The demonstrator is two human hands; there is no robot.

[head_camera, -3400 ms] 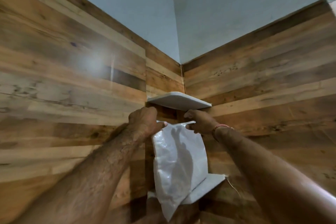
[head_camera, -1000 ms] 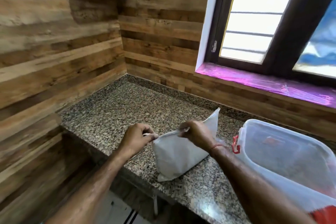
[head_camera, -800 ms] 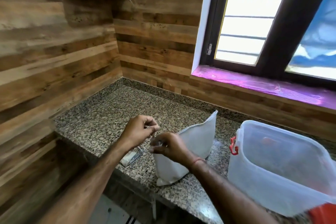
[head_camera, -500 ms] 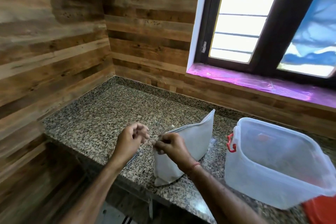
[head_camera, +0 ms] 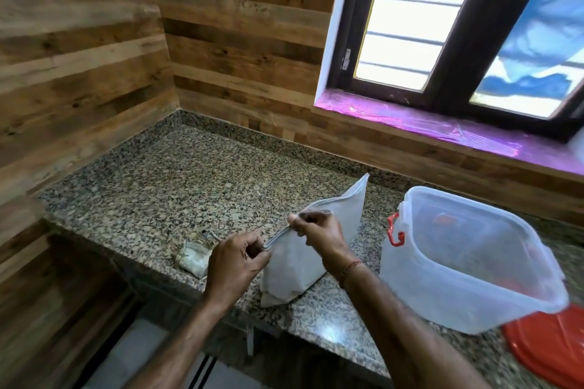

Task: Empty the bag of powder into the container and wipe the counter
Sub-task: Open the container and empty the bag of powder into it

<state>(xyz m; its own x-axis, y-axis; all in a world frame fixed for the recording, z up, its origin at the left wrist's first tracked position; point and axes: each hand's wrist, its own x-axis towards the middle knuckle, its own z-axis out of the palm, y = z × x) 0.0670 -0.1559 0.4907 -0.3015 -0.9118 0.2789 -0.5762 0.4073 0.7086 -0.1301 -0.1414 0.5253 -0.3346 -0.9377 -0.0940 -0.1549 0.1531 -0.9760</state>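
Observation:
A white plastic bag of powder (head_camera: 300,265) stands upright on the granite counter (head_camera: 177,180), near its front edge. My left hand (head_camera: 235,265) pinches the near end of the bag's top seam. My right hand (head_camera: 319,235) pinches the same seam a little further along. The far corner of the bag's top sticks up free. A clear plastic container (head_camera: 467,262) with a red clip stands open to the right of the bag, apart from it.
A small crumpled scrap of clear plastic (head_camera: 194,257) lies on the counter just left of my left hand. A red lid (head_camera: 550,347) lies at the lower right under the container's corner. Wooden walls close the counter on the left and back; a window sill (head_camera: 442,126) runs behind.
The bag came down from the wall shelf onto the counter. A strip came off it and lies at the left. My hands have taken the top seam again, right hand further along.

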